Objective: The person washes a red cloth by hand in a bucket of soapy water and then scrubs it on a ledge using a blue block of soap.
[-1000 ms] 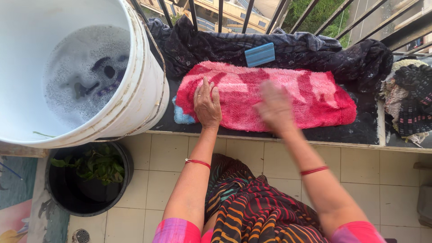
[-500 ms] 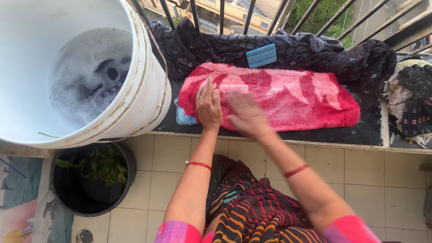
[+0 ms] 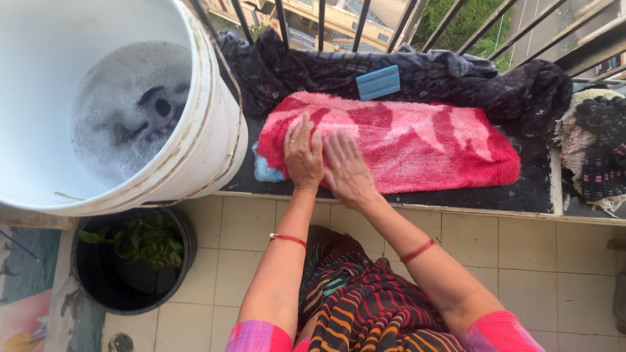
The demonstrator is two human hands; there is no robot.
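Observation:
A wet red-and-pink fluffy towel (image 3: 417, 143) lies spread on a dark ledge. My left hand (image 3: 302, 156) rests flat on the towel's left end, fingers together, a ring on one finger. My right hand (image 3: 347, 169) lies flat on the towel right beside it, fingers extended. Neither hand grips anything. A blue scrubbing brush (image 3: 377, 81) sits behind the towel on a dark cloth (image 3: 456, 75). A bit of light blue fabric (image 3: 264, 171) pokes out under the towel's left corner.
A large white bucket (image 3: 215, 130) of soapy water with dark laundry stands at the left. Below it is a black pot with green leaves (image 3: 140, 244). More bunched clothes (image 3: 593, 150) lie at the right. Metal railing bars (image 3: 319, 23) run behind the ledge.
My right hand has swept leftward across the towel from its middle to beside my left hand. The left hand has stayed in place.

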